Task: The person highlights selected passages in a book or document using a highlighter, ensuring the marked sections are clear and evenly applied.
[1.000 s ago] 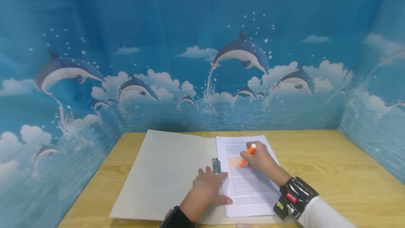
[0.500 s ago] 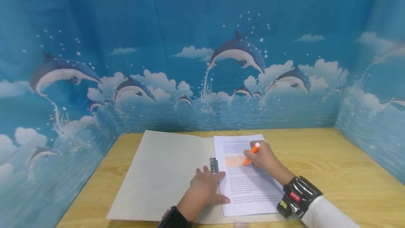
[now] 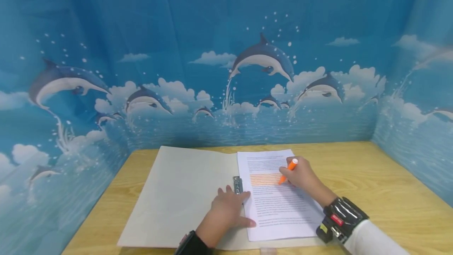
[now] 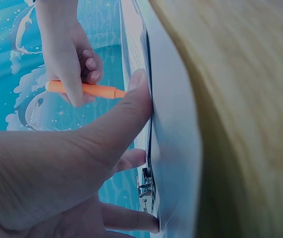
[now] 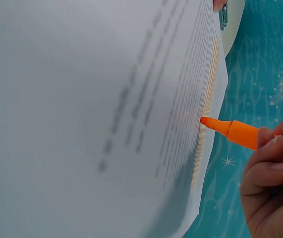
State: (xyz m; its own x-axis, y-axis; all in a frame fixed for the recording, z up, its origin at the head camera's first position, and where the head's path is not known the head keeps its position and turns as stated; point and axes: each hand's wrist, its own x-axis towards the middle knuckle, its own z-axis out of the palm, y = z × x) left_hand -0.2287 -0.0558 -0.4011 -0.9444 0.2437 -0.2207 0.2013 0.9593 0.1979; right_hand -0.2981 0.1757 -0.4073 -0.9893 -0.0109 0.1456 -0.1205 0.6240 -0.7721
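An orange highlighter (image 3: 288,171) is pinched in my right hand (image 3: 306,176), its tip down on the printed sheet (image 3: 283,223). Orange bands (image 3: 263,179) cover several lines of text in the upper half of the sheet. In the right wrist view the highlighter (image 5: 243,134) meets the paper at the orange lines. My left hand (image 3: 228,207) rests with spread fingers at the sheet's left edge, thumb on the paper. Just beyond its fingers is the metal clip (image 3: 237,185) of the opened folder (image 3: 177,196). In the left wrist view the left thumb (image 4: 126,111) lies along the paper's edge.
The folder lies on a wooden table (image 3: 371,184). A blue curtain (image 3: 198,19) printed with dolphins stands behind the table and along both sides. Each wrist wears a black strap, and the right strap (image 3: 345,217) carries a small device.
The highlighter in my right hand has moved rightward along a line, and the orange marking reaches farther right. My left hand stays at the sheet's edge. The whole head view has shifted slightly.
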